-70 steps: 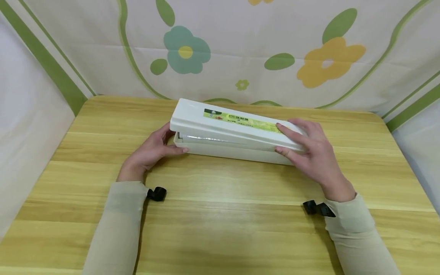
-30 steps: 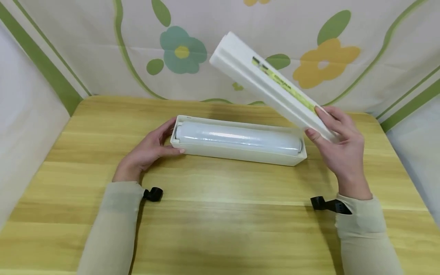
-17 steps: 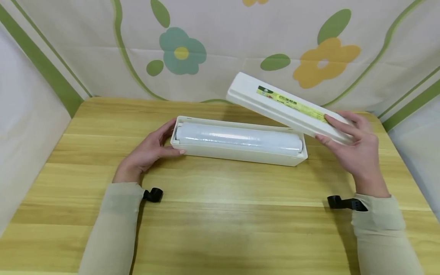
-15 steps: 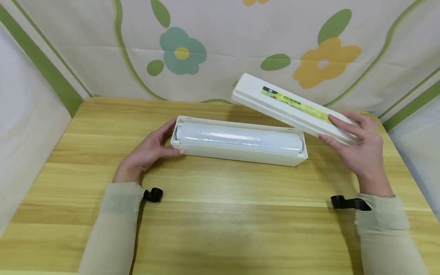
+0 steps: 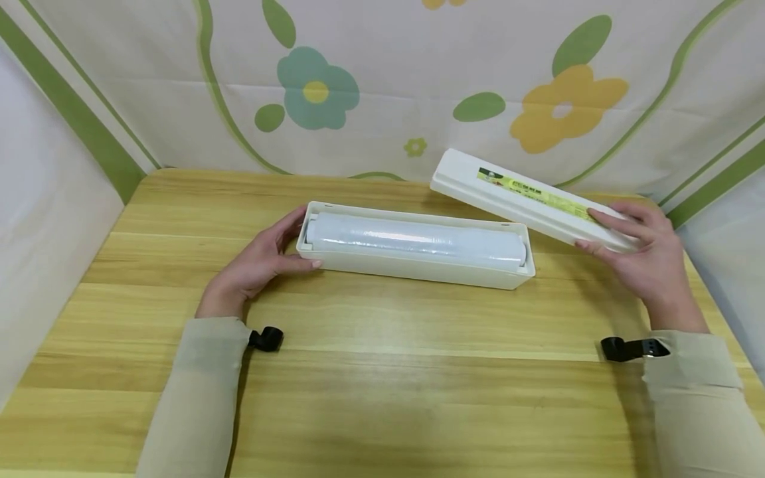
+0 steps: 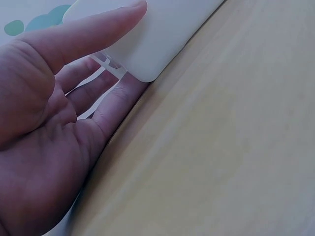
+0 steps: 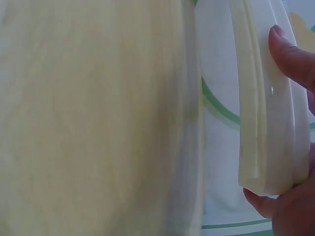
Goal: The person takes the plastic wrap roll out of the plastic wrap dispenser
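Note:
A long white plastic box [image 5: 412,267] lies on the table, its top uncovered. Inside it sits a roll of clear cling film [image 5: 418,239]. My left hand [image 5: 263,259] holds the box's left end, thumb on the front wall and fingers behind; the left wrist view shows this thumb against the box [image 6: 167,37]. To the right, my right hand [image 5: 648,259] grips the white lid [image 5: 520,198] by its right end, thumb on the near side. A yellow-green label is on the lid's top. In the right wrist view the lid [image 7: 275,123] hangs above the table.
The wooden table [image 5: 382,398] reaches back to a white curtain [image 5: 394,86] printed with flowers and leaves. White fabric also hangs at both sides. A black strap mount [image 5: 269,338] is on the left wrist, another strap mount [image 5: 633,348] on the right.
My right hand has lifted the lid off the box, swung it up, then carried it right and lower. The roll came into sight. My left hand has stayed at the box's left end.

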A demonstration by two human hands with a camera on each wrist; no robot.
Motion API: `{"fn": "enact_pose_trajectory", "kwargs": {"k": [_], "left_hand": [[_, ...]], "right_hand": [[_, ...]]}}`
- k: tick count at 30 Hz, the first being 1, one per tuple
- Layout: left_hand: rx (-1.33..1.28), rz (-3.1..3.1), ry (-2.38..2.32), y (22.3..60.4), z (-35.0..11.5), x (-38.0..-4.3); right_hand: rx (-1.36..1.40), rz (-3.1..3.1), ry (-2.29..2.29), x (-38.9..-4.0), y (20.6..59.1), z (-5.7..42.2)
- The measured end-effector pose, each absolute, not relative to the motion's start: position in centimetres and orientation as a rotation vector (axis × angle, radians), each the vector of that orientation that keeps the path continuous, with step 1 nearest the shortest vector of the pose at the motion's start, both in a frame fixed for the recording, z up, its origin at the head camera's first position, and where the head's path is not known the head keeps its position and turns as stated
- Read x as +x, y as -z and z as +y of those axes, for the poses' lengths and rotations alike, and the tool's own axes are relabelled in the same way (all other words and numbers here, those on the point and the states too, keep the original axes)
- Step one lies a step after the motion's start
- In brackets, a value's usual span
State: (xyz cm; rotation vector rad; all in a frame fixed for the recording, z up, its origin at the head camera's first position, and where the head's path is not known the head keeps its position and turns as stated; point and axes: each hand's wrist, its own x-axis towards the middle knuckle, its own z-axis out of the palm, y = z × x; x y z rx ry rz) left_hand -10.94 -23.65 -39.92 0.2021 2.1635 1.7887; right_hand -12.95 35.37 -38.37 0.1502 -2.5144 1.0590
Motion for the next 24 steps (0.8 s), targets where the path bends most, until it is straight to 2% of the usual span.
{"fn": "enact_pose_trajectory", "kwargs": {"k": [24], "left_hand": [[0.204,2.175,-1.793,39.8,-23.64,-10.99]], "right_hand": [[0.176,-2.944,-0.852,-13.79,39.43,35.87]]}}
